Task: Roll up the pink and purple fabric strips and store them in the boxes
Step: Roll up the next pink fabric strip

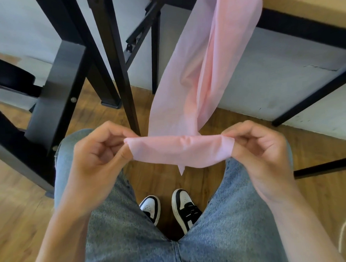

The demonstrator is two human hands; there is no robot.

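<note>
A long pink fabric strip (211,69) hangs down from the wooden table edge (309,4) at the upper right to my lap. Its lower end is folded over into a short flat roll (179,150) stretched between my two hands. My left hand (97,154) pinches the roll's left end with thumb and curled fingers. My right hand (262,146) pinches the right end the same way. No purple strip and no boxes are in view.
I sit with jeans-clad legs (116,222) and black-and-white sneakers (183,207) on a wooden floor. Black table legs (113,60) and a black chair frame (55,92) stand to the left and ahead. A black table bar (313,97) crosses at the right.
</note>
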